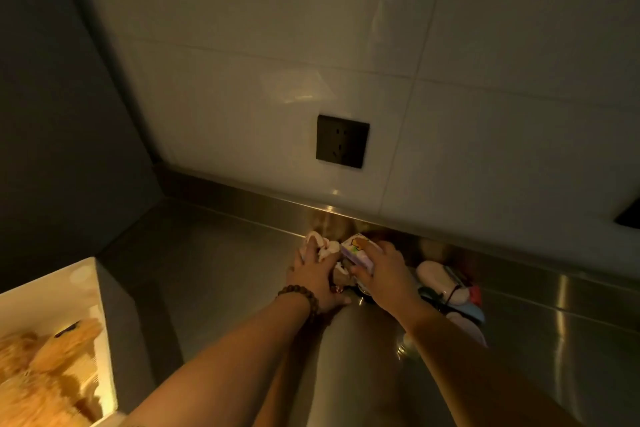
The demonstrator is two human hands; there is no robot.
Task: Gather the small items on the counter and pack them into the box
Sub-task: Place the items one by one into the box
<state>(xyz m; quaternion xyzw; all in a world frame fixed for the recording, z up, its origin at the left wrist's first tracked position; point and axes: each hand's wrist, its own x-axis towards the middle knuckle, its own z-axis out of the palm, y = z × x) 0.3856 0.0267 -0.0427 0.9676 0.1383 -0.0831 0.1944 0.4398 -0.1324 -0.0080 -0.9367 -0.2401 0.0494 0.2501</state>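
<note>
2 bare forearms in view, no sleeves visible on either up to the near edge of the frame. Left hand (313, 276): no rings that can be made out in the dim light. Left wrist carries 1 bracelet (300, 298) of round dark brown beads, apparently wooden, wound closely around the wrist; number of strands cannot be told. Right hand (382, 270): bare, right wrist bare, no watch or band. Fingernails too dim and small to judge.
</note>
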